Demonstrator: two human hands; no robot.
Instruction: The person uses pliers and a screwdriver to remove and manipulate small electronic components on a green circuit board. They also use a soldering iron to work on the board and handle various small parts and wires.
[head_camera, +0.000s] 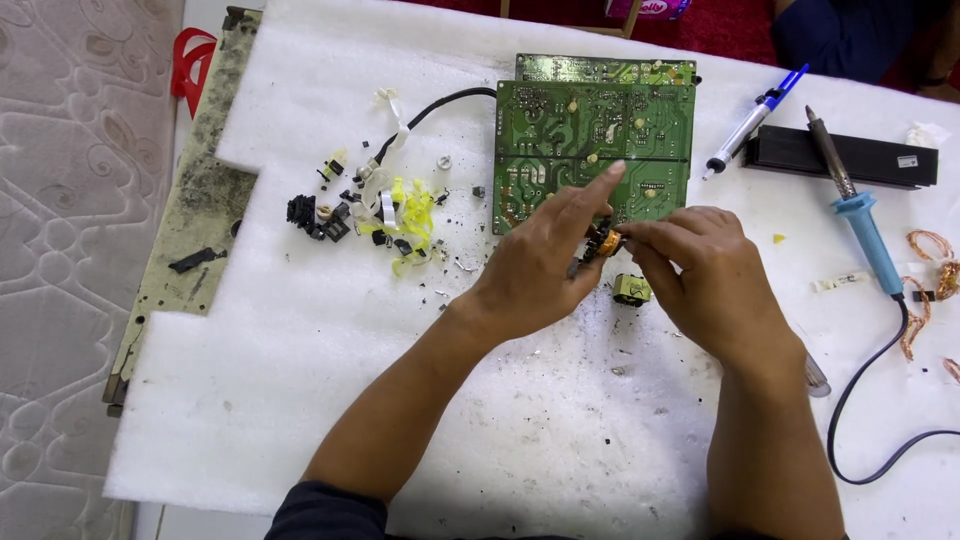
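My left hand (545, 262) and my right hand (700, 275) meet over a white foam sheet (300, 360). Between their fingertips they pinch a small orange-and-black coil part (604, 243). My left index finger sticks out toward a green circuit board (590, 140) that lies solder side up just beyond the hands. A second small yellow-and-black coil part (631, 290) rests on the foam under my right hand.
A blue-handled soldering iron (860, 215) with its dark cable, a blue-and-white desoldering pump (752, 122), a black bar (845, 157) and copper wire scraps (932, 270) lie to the right. Yellow tape bits and small black parts (375, 215) are scattered to the left.
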